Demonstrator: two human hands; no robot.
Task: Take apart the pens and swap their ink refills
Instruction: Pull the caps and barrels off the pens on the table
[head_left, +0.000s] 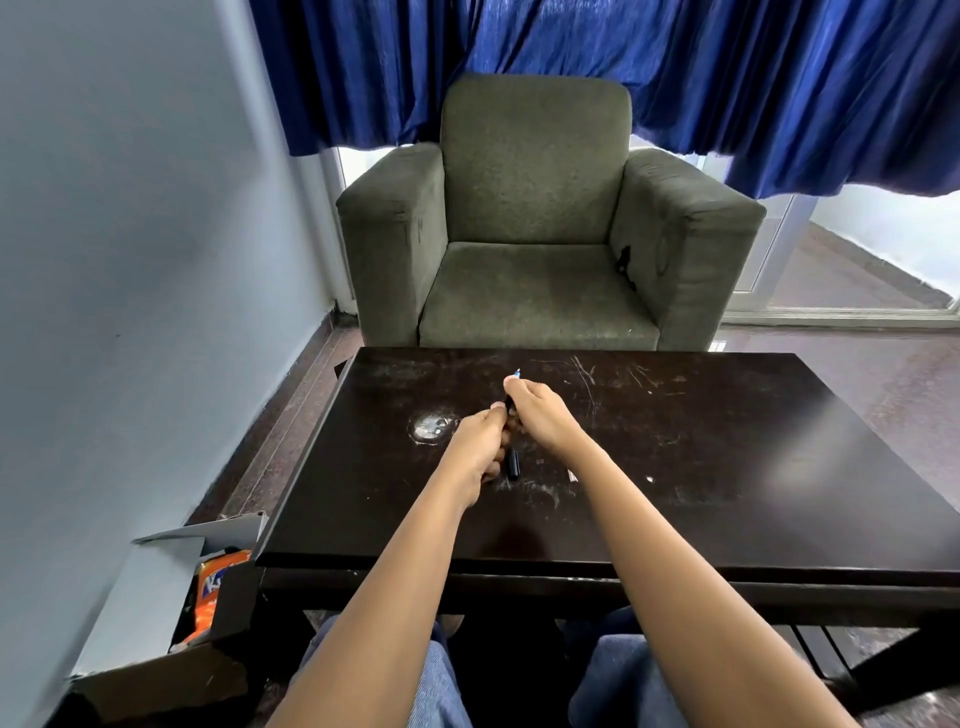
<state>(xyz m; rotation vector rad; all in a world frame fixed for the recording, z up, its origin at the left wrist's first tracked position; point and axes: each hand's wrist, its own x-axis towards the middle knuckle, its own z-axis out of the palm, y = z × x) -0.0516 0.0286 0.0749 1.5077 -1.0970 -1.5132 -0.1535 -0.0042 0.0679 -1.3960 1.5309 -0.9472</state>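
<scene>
Two hands meet over the dark table (675, 467). The right hand (540, 415) is wrapped round a pen (510, 399), held above the middle of the table. The pen's blue tip (517, 372) sticks out past the fingers and points at the green chair (535, 218). The left hand (478, 447) has its fingers curled, and one fingertip touches the pen. I cannot tell if it really holds the pen. A small black piece (513, 465) shows just beside the left hand. A blue curtain (675, 73) hangs behind the chair. A box (208, 597) with an orange pack sits on the floor to the left.
</scene>
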